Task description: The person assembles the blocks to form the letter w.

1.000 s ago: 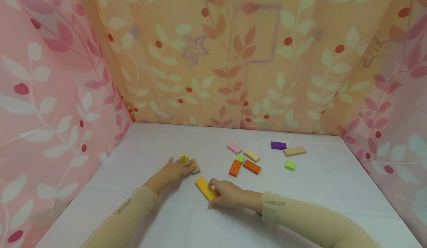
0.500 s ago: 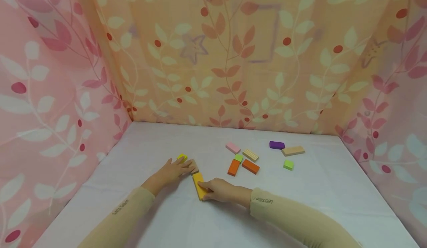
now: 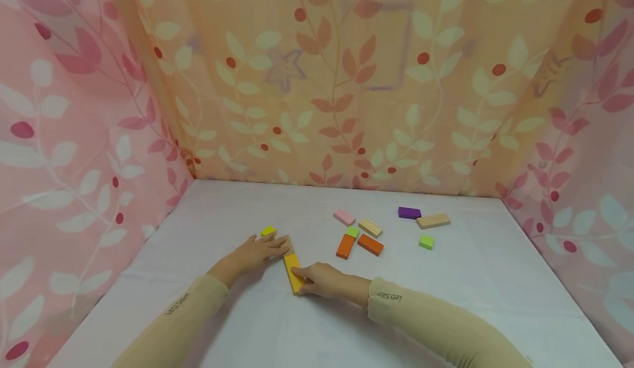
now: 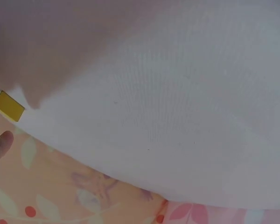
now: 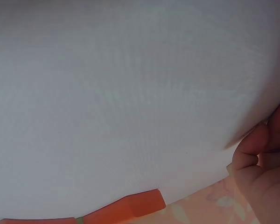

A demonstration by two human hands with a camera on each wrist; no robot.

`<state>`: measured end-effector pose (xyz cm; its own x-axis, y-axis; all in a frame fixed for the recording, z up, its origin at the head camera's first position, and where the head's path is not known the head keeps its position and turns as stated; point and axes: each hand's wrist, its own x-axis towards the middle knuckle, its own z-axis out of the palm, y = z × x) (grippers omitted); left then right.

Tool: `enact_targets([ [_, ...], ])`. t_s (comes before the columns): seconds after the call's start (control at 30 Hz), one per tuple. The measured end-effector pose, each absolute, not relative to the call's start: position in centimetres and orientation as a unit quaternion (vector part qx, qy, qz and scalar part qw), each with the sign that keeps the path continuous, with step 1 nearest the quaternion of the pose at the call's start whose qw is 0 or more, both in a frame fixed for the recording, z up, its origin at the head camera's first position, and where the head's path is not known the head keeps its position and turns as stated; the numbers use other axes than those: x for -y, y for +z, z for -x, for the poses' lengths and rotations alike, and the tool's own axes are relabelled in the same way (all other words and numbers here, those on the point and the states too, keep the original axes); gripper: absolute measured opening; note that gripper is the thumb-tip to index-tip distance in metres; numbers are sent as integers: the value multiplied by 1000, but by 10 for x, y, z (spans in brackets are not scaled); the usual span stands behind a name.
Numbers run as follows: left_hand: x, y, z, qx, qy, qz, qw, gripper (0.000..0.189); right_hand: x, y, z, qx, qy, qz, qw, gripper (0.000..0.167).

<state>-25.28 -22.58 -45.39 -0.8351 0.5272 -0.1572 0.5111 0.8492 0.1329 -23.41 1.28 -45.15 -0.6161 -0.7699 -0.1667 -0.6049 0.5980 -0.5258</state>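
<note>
My right hand pinches a long amber-yellow block lying on the table, its far end right at the near end of a plain wood block. My left hand lies palm down with fingers stretched out, fingertips on the wood block, which they partly cover. A small bright yellow block sits just beyond those fingers, and a yellow block shows at the left edge of the left wrist view. In the right wrist view, curled fingers appear at the right edge; what they hold is hidden there.
Right of the hands lie two orange blocks, a small green block, a pink block and a striped wood block. Farther right are a purple block, a long wood block and another green block. Patterned curtains enclose the table.
My right hand has moved left with the amber-yellow block, turning it in line with the plain wood block and bringing their ends together. My left hand has stayed in place.
</note>
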Motion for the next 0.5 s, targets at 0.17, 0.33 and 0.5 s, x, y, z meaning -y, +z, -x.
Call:
enact_targets([
  [0.17,228,-454,252,-958,42,-267,93,50,-10,-454,236,-878,-214,384,191,56],
  [0.33,224,-451,247,-960,15,-269,77,55,-16,-453,241,-860,-247,391,216,58],
  [0.5,217,-450,230,-964,10,-259,66,59,-31,-452,258,-837,-284,391,256,45],
])
